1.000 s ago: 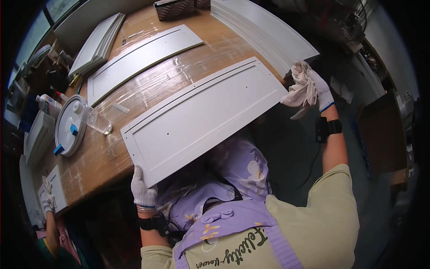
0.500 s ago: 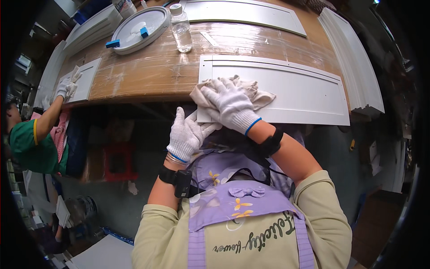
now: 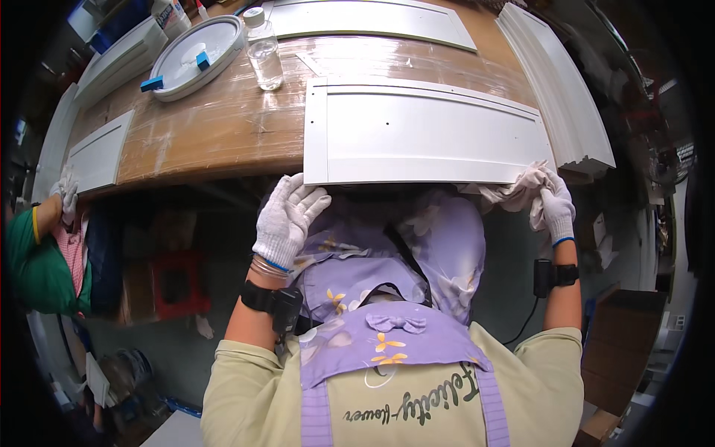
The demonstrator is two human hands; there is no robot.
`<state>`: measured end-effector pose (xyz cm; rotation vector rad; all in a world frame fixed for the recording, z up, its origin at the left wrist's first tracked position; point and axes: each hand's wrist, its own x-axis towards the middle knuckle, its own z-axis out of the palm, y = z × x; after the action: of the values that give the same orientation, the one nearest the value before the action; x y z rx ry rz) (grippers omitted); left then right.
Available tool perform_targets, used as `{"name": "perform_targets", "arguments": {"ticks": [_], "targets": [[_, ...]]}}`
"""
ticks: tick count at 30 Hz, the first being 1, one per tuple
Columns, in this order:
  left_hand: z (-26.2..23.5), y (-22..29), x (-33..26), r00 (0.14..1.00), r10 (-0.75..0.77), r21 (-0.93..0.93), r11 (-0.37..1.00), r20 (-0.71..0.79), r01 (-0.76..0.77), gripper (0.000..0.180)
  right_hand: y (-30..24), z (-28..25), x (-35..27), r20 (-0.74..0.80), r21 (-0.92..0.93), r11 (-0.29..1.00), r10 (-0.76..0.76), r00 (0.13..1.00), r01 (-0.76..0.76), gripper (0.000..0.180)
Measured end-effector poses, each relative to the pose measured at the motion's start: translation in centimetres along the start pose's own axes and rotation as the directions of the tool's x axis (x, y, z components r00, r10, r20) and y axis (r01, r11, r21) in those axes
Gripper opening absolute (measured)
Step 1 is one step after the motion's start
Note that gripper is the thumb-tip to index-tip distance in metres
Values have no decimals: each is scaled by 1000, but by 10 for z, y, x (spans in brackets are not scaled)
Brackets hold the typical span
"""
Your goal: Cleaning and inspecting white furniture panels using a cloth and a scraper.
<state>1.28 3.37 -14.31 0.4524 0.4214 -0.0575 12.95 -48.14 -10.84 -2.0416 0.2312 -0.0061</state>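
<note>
A white framed panel [image 3: 439, 135] lies at the near edge of the plastic-wrapped table, a little over the edge. My right hand [image 3: 558, 210], in a white knit glove, grips a crumpled beige cloth [image 3: 512, 195] at the panel's near right corner. Part of the cloth hangs under the panel's near edge. By the near left corner, my gloved left hand [image 3: 287, 220] is turned partly palm up, its fingers stretched out. The fingertips are at the panel's edge; whether they touch its underside is hidden.
A round white lid [image 3: 186, 82] with blue blocks [image 3: 202, 61] and a clear bottle [image 3: 264, 56] stand behind the panel. Stacked white panels [image 3: 570, 104] line the right side. Another panel [image 3: 357, 16] lies farther back. On the left, a co-worker's gloved hand [image 3: 67, 192] is beside another panel.
My right hand has moved with the cloth from the panel's left part to its near right corner. My left hand has shifted slightly down and left in view. The co-worker's arm has drawn back.
</note>
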Motion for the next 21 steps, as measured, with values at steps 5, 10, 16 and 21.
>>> {"name": "perform_targets", "arguments": {"ticks": [5, 10, 16, 21], "targets": [[4, -3, -11, 777, 620, 898, 278, 103, -341, 32, -52, 71, 29, 33, 47, 969, -245, 969, 243, 46], [36, -11, -14, 570, 587, 816, -366, 576, -447, 30, -114, 174, 5, 374, -503, 633, -455, 808, 589, 51], [83, -24, 2, 648, 111, 515, -713, 753, -476, 18, -103, 163, 29, 275, -723, 473, -471, 838, 503, 47], [103, -48, 44, 631, -93, 279, -840, 770, -464, 10, -66, 116, 62, 57, -803, 485, -518, 853, 348, 43]]}}
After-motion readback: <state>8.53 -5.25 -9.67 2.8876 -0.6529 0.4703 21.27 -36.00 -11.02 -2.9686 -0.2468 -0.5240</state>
